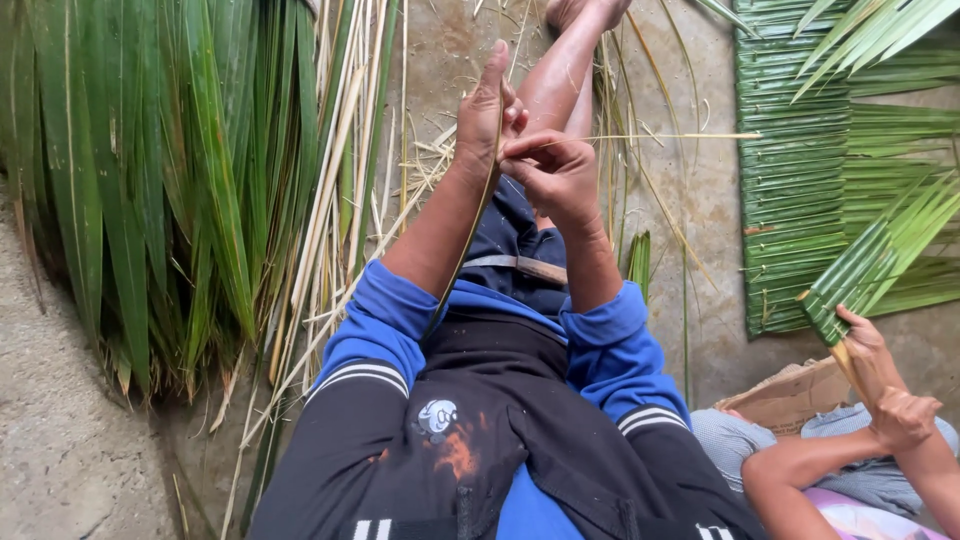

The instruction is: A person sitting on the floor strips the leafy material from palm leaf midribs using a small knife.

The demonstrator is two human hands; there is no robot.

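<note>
- A thin palm-leaf strip (478,215) runs from the lap up between both raised hands; it looks only partly stripped.
- Left hand (487,112): fingers clamped on the strip. Right hand (553,168): fingers pinched together at its top.
- Uncut fronds (170,170) lie piled left; a woven mat (800,150) lies right.
- A neighbour's hands (885,385) fold another leaf.

The palm leaves (160,180) heaped at the left are deep green with pale yellow-tan midribs, and the woven leaf mat (800,200) at the far right shows green horizontal bands. The sleeves (390,310) are bright blue, above black cloth with white stripes, and the floor (60,440) is grey.
</note>
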